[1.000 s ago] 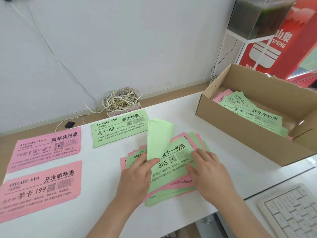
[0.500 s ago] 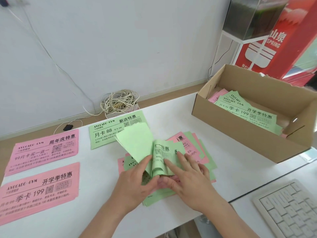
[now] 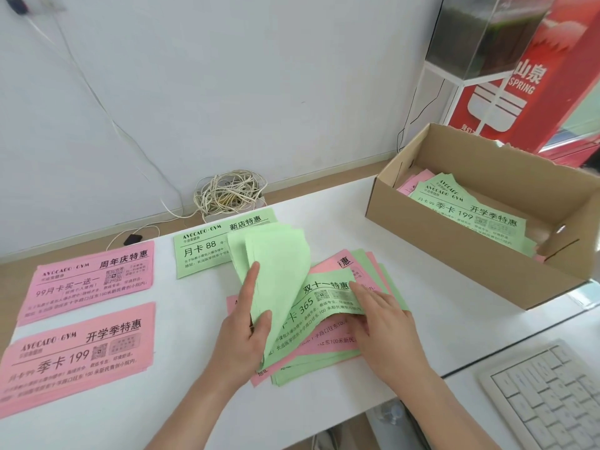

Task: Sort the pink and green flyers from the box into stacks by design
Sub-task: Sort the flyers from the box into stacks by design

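A mixed pile of pink and green flyers (image 3: 328, 352) lies on the white table in front of me. My left hand (image 3: 242, 336) grips a few green flyers (image 3: 276, 264) folded back and lifted off the pile. My right hand (image 3: 386, 323) pinches the right edge of the green "365" flyer (image 3: 321, 300) that lies on top. Sorted stacks sit to the left: a pink "99" stack (image 3: 87, 280), a pink "199" stack (image 3: 74, 352) and a green "88" stack (image 3: 201, 248). The cardboard box (image 3: 454, 241) at the right holds more flyers (image 3: 470, 209).
A coil of white cable (image 3: 230, 193) lies by the wall behind the green stack. A white keyboard (image 3: 548, 394) sits at the lower right on a second desk. A red appliance (image 3: 526, 69) stands behind the box.
My left hand has folded the lifted green flyers further back and up. The "365" flyer beneath is uncovered again, and my right hand has moved right to its edge.
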Motion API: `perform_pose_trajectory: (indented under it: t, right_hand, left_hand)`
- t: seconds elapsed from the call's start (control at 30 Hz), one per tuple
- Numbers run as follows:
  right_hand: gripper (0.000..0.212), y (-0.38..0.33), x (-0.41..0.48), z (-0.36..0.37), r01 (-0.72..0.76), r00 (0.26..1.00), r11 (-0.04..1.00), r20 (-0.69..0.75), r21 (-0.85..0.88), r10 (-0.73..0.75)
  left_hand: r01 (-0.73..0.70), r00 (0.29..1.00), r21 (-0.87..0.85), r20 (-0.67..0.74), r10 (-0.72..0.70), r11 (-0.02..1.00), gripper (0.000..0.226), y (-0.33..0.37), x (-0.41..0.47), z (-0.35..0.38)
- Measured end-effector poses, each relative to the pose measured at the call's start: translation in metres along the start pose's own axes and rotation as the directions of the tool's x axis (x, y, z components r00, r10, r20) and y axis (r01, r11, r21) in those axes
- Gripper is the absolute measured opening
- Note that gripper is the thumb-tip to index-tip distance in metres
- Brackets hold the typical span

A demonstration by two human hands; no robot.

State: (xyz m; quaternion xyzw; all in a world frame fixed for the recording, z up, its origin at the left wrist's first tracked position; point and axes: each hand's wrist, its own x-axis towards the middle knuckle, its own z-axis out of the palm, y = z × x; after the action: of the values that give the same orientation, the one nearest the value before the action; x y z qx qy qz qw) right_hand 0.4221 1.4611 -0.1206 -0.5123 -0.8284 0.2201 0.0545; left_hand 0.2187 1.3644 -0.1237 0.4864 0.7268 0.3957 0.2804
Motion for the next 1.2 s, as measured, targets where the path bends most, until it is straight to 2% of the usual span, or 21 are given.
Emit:
perform_pose_trajectory:
  t: [0.1,0.17,0.2,0.23,0.3,0.37,0.43,0.5,0.63,0.7,0.77,0.83,0.87,0.93,1.0,1.07,1.2]
  right_hand:
    - [0.047,-0.002,0.002,0.003,0.000,0.999,1.000,-0.054,0.019,0.001]
    - [0.045,-0.003,0.003,0.004,-0.002,0.997,0.999,-0.076,0.035,0.005]
    - [0.043,-0.004,0.003,0.003,-0.009,0.996,0.999,-0.086,0.047,0.013]
    - [0.046,-0.005,0.004,0.002,-0.019,0.995,0.998,-0.094,0.057,0.024]
    - [0.063,-0.008,0.006,-0.001,-0.042,0.995,0.998,-0.090,0.052,0.046]
    - [0.072,-0.011,0.009,-0.003,-0.060,0.995,0.996,-0.080,0.063,0.065]
    - [0.081,-0.012,0.009,-0.004,-0.061,0.995,0.997,-0.071,0.055,0.064]
    - [0.077,-0.010,0.008,-0.004,-0.036,0.998,0.999,-0.060,-0.028,0.034]
    - [0.070,-0.011,0.004,-0.002,0.050,0.999,0.971,-0.002,-0.235,-0.052]
    - [0.065,-0.014,0.004,0.001,0.065,0.997,0.960,0.059,-0.271,-0.051]
    - [0.062,-0.020,0.006,0.000,0.109,0.994,0.958,0.057,-0.266,-0.097]
    - [0.063,-0.021,0.013,-0.001,0.231,0.973,0.944,0.049,-0.235,-0.226]
    - [0.065,-0.021,0.018,-0.001,0.286,0.957,0.940,0.091,-0.185,-0.274]
    - [0.076,-0.021,0.023,-0.004,0.305,0.936,0.946,0.217,-0.108,-0.277]
    - [0.086,-0.021,0.022,-0.003,0.301,0.928,0.938,0.280,-0.172,-0.247]
    - [0.089,-0.016,0.012,0.004,0.298,0.926,0.930,0.301,-0.216,-0.227]
    - [0.087,0.002,-0.004,0.004,0.231,0.967,0.926,0.173,-0.297,-0.186]
  left_hand:
    - [-0.130,0.991,0.131,0.037,0.126,0.983,0.062,0.002,-0.001,0.001]
    - [-0.121,0.990,0.195,0.097,0.104,0.973,0.054,0.005,-0.003,0.003]
    - [-0.111,0.989,0.229,0.117,0.086,0.967,0.058,0.005,-0.005,0.004]
    - [-0.100,0.989,0.256,0.128,0.068,0.962,0.063,0.005,-0.007,0.006]
    - [-0.070,0.993,0.283,0.114,0.039,0.957,0.060,0.007,-0.007,0.008]
    - [-0.020,0.998,0.229,0.058,0.007,0.973,0.051,0.007,-0.005,0.007]
    - [0.044,0.999,0.125,-0.003,-0.044,0.991,0.057,0.006,-0.003,0.005]
    - [0.056,0.997,0.059,-0.049,-0.054,0.997,0.071,0.008,-0.003,0.003]
    - [0.037,0.997,0.059,-0.072,-0.033,0.998,0.083,0.007,-0.004,0.004]
    - [0.062,0.996,0.051,-0.064,-0.059,0.997,0.084,0.005,-0.004,0.007]
    - [0.081,0.995,0.051,-0.070,-0.077,0.995,0.082,0.003,-0.002,0.010]
    - [0.109,0.991,0.027,-0.083,-0.106,0.994,0.070,0.003,-0.001,0.010]
    - [0.119,0.988,-0.002,-0.094,-0.119,0.993,0.056,0.001,0.001,0.011]
    - [0.167,0.978,-0.094,-0.113,-0.177,0.981,0.022,0.000,0.001,0.012]
    - [0.199,0.969,-0.178,-0.109,-0.220,0.964,0.032,0.000,0.001,0.016]
    - [0.206,0.970,-0.197,-0.092,-0.227,0.959,0.031,0.003,-0.001,0.022]
    - [0.217,0.973,-0.256,-0.023,-0.230,0.942,0.017,0.020,0.002,0.038]
